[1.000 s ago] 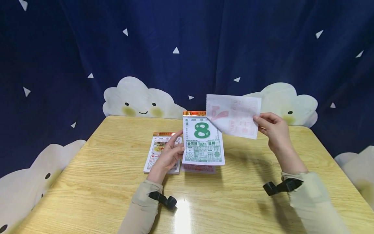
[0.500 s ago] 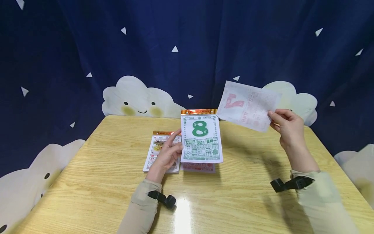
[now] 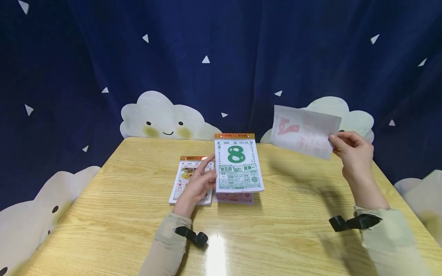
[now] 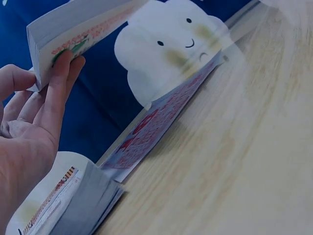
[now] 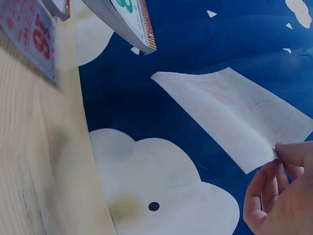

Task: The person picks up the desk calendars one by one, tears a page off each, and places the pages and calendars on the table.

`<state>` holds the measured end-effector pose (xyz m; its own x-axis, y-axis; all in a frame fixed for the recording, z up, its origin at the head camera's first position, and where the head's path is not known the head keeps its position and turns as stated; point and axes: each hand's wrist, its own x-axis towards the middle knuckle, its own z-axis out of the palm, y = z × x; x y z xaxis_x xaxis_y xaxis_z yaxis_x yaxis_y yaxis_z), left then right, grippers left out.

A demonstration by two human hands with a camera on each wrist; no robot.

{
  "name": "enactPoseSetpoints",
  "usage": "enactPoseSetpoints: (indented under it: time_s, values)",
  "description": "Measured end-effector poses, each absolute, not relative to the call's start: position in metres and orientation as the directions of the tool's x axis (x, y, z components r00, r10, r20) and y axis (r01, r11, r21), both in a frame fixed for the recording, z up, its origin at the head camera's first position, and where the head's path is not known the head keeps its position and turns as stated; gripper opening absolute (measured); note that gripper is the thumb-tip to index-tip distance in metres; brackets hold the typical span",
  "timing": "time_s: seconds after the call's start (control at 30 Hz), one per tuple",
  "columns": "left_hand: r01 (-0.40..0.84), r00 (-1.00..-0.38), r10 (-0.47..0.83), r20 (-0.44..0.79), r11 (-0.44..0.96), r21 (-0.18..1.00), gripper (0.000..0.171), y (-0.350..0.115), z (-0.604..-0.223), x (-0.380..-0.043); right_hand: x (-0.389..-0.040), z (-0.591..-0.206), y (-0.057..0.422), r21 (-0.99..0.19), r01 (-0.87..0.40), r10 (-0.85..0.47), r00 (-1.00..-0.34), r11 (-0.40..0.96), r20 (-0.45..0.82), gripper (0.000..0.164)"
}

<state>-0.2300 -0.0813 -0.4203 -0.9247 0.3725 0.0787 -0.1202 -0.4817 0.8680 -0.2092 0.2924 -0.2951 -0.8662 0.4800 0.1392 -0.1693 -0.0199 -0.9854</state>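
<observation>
My left hand [image 3: 198,184] grips the left edge of a thick tear-off calendar [image 3: 238,165], raised above the table and showing a green 8. In the left wrist view, the thumb is at its edge and the fingers [image 4: 58,83] lie under its back. My right hand [image 3: 357,153] pinches a loose calendar page [image 3: 305,132] by its right end, off to the right of the calendar. The page's back faces me, with a red 7 showing through reversed. Beneath the raised calendar lies a sheet with red print [image 3: 235,197], mostly hidden in the head view.
A second calendar block [image 3: 176,188] with a food picture lies on the wooden table [image 3: 103,214], partly behind my left hand. A dark blue curtain [image 3: 221,46] with white clouds and triangles hangs along the table's far edge.
The page with the red 7 has come away from the calendar's top right and moved right with my right hand. My left hand keeps holding the calendar in nearly the same place.
</observation>
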Motion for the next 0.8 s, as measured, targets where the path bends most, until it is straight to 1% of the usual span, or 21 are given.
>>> enactPoseSetpoints:
  time_s: [0.23, 0.4, 0.5, 0.63, 0.73, 0.8]
  values:
    - [-0.128, -0.933, 0.359, 0.028, -0.404, 0.906, 0.069, -0.075, -0.423, -0.229, -0.204, -0.302, 0.298, -0.985, -0.149, 0.473, -0.864, 0.090, 0.173, 0.014]
    - [-0.133, -0.930, 0.366, 0.008, -0.356, 0.925, 0.068, -0.068, -0.426, -0.230, -0.203, -0.309, 0.299, -0.956, -0.109, 0.478, -0.847, 0.273, 0.233, 0.009]
    - [-0.137, -0.930, 0.368, -0.003, -0.340, 0.931, 0.069, -0.064, -0.427, -0.229, -0.202, -0.313, 0.299, -0.922, -0.068, 0.489, -0.831, 0.381, 0.263, 0.008]
    - [-0.147, -0.925, 0.380, -0.011, -0.330, 0.932, 0.069, -0.058, -0.426, -0.228, -0.199, -0.317, 0.300, -0.868, -0.020, 0.478, -0.828, 0.496, 0.293, 0.006]
    - [-0.159, -0.919, 0.392, -0.023, -0.319, 0.934, 0.069, -0.053, -0.427, -0.227, -0.196, -0.320, 0.301, -0.817, -0.004, 0.461, -0.824, 0.576, 0.329, 0.007]
    - [-0.171, -0.917, 0.398, -0.036, -0.311, 0.935, 0.068, -0.051, -0.428, -0.227, -0.195, -0.322, 0.302, -0.779, -0.008, 0.439, -0.822, 0.627, 0.362, 0.013]
